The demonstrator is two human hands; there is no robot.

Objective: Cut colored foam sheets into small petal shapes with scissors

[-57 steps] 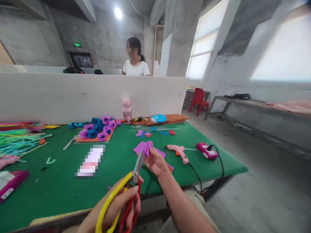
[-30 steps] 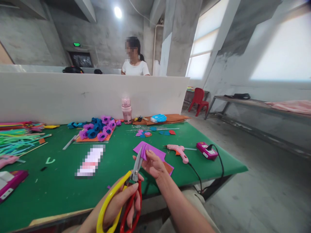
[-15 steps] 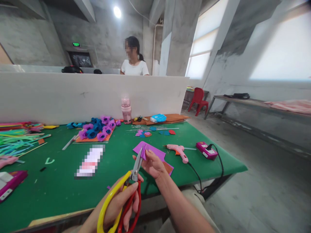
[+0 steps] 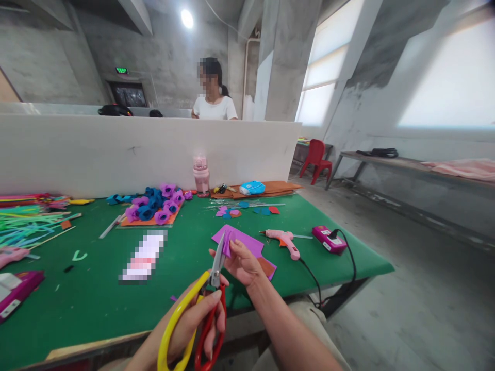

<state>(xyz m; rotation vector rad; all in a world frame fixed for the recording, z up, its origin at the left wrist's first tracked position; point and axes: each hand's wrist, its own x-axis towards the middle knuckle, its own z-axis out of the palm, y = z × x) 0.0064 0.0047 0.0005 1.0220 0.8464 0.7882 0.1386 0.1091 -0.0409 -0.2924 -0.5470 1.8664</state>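
Scissors (image 4: 215, 279) meeting purple piece (image 4: 228, 244)

Left hand (image 4: 193, 315) is gripping the scissors, fingers wrapping around the yellow and red handles, which are standing apart. Right hand (image 4: 243, 264) is pinching the purple piece between thumb and fingers; the piece is overlapping the flat purple sheets (image 4: 249, 241) from this angle, its height over the tabletop (image 4: 96, 314) being hard to tell. Blades (image 4: 218, 256) are lying along its left edge; cannot tell whether material is sitting between them.

Judgement: neat cutting is depending on a firm pinch, on fingers sitting clear of the blade line, and on small, controlled closing strokes
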